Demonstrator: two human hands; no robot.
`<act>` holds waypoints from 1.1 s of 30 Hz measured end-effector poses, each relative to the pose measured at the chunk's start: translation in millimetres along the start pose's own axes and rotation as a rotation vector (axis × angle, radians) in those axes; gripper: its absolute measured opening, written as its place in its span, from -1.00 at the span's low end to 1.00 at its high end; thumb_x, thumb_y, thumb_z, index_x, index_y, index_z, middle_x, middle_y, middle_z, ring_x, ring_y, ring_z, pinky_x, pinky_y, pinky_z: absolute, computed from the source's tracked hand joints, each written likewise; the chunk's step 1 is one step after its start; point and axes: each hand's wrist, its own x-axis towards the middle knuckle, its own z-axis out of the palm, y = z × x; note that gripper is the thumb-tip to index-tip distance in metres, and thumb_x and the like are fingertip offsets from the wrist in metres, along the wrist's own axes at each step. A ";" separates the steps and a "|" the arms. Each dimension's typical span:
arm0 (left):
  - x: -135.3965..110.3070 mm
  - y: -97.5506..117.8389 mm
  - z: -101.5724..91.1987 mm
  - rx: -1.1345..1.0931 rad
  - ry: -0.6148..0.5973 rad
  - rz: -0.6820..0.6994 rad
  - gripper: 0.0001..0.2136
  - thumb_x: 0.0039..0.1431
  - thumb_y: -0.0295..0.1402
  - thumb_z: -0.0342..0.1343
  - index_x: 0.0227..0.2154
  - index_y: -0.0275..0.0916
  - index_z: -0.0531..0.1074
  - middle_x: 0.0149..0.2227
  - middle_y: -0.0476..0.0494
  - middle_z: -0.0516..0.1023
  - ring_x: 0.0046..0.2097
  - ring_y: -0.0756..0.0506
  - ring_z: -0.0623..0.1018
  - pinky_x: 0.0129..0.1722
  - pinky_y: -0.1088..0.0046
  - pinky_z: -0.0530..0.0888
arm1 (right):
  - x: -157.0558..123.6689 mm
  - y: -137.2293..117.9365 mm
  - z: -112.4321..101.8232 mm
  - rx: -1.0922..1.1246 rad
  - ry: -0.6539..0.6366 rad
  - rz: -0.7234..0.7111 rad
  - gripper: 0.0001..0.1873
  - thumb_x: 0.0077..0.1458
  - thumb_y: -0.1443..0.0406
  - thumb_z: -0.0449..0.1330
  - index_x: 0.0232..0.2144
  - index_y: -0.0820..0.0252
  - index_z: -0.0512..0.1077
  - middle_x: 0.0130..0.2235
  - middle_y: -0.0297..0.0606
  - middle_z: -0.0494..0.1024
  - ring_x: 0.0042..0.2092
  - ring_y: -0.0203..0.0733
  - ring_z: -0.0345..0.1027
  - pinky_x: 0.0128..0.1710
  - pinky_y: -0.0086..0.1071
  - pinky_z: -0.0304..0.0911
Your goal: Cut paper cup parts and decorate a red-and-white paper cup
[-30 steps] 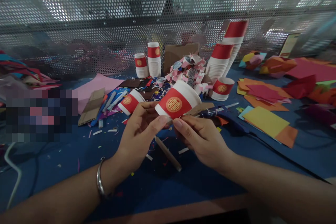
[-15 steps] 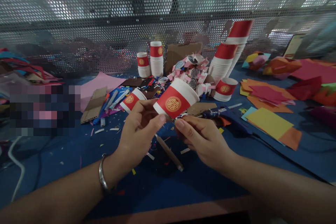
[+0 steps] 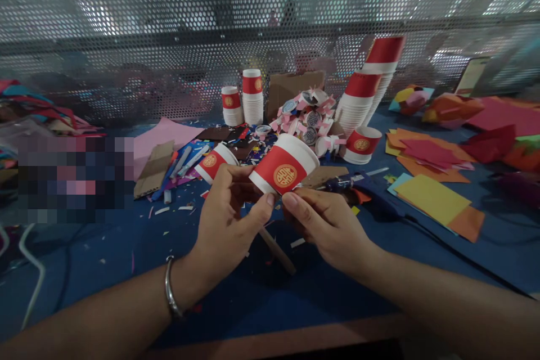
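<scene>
I hold a red and white paper cup (image 3: 283,164) with a gold emblem above the blue table, tilted with its mouth away from me. My left hand (image 3: 230,219) pinches the cup's base from the left, thumb on the bottom edge. My right hand (image 3: 324,224) grips the base from the right, fingers curled under it. A brown stick (image 3: 277,250) lies on the table just below both hands. A metal bangle (image 3: 171,294) sits on my left wrist.
Another cup (image 3: 214,162) lies on its side behind my left hand. Cup stacks (image 3: 252,97) and taller leaning stacks (image 3: 365,94) stand at the back beside a pile of pink cut pieces (image 3: 307,116). Coloured paper sheets (image 3: 430,196) and a glue gun (image 3: 358,184) lie right.
The cup has turned slightly in my fingers, so the gold emblem sits lower and nearer my thumbs. Both hands stay in about the same place.
</scene>
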 end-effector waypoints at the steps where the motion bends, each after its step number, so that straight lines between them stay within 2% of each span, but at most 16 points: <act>1: 0.3 0.2 0.2 -0.033 -0.003 -0.014 -0.68 0.15 -0.30 0.34 -0.11 -0.17 0.35 -0.19 -0.10 0.58 -0.21 -0.09 0.58 -0.18 0.33 0.55 | 0.2 -0.5 0.0 -0.003 0.000 -0.008 -0.47 0.38 -0.05 0.09 -0.53 0.15 0.26 -0.53 -0.43 0.20 -0.54 -0.40 0.02 -0.60 -0.44 -0.05; 8: 5.3 -1.7 0.4 -0.299 -0.027 -0.168 -0.69 0.16 -0.27 0.36 -0.07 -0.13 0.46 -0.11 -0.11 0.66 -0.11 -0.07 0.61 -0.10 0.38 0.55 | 0.7 -1.2 -1.4 0.063 0.004 0.013 -0.50 0.36 -0.05 0.11 -0.49 0.15 0.31 -0.54 -0.46 0.18 -0.57 -0.42 -0.06 -0.63 -0.43 -0.13; 11: 6.4 -1.0 0.1 -0.321 -0.035 -0.220 -0.65 0.14 -0.26 0.38 -0.04 -0.13 0.48 -0.11 -0.13 0.67 -0.10 -0.10 0.62 -0.08 0.34 0.56 | 0.3 -0.2 -2.3 0.049 0.013 0.014 -0.50 0.36 -0.05 0.12 -0.49 0.16 0.32 -0.55 -0.47 0.18 -0.59 -0.43 -0.05 -0.64 -0.44 -0.14; 16: 6.8 -0.7 1.3 -0.331 -0.008 -0.228 -0.64 0.14 -0.29 0.38 -0.03 -0.18 0.47 -0.08 -0.16 0.64 -0.02 -0.15 0.62 0.06 0.22 0.55 | 0.6 0.8 -2.0 0.026 0.012 0.024 -0.48 0.37 -0.05 0.11 -0.51 0.16 0.28 -0.53 -0.44 0.22 -0.57 -0.43 -0.01 -0.63 -0.45 -0.11; 23: 5.4 -4.4 -0.5 -0.267 0.009 -0.147 -0.65 0.12 -0.28 0.41 -0.11 -0.16 0.41 -0.13 -0.10 0.65 -0.09 -0.10 0.64 -0.03 0.31 0.57 | 0.8 2.5 -1.1 0.068 0.009 0.044 -0.46 0.34 -0.08 0.13 -0.51 0.14 0.25 -0.54 -0.47 0.15 -0.58 -0.43 -0.11 -0.63 -0.42 -0.16; 29: 2.2 1.0 0.0 -0.142 -0.010 -0.027 -0.70 0.13 -0.34 0.39 -0.15 -0.18 0.40 -0.20 -0.08 0.63 -0.18 -0.06 0.62 -0.16 0.39 0.56 | -0.5 2.5 -0.2 0.051 0.011 0.012 -0.47 0.36 -0.06 0.11 -0.52 0.14 0.24 -0.53 -0.46 0.17 -0.56 -0.42 -0.05 -0.62 -0.42 -0.12; 33: 0.8 2.3 2.1 -0.121 -0.005 0.004 -0.75 0.16 -0.36 0.36 -0.18 -0.18 0.42 -0.23 -0.05 0.61 -0.21 -0.03 0.60 -0.20 0.43 0.54 | -2.1 1.2 -1.2 0.027 0.010 -0.006 -0.48 0.38 -0.04 0.11 -0.51 0.15 0.24 -0.52 -0.46 0.16 -0.56 -0.43 -0.02 -0.62 -0.44 -0.10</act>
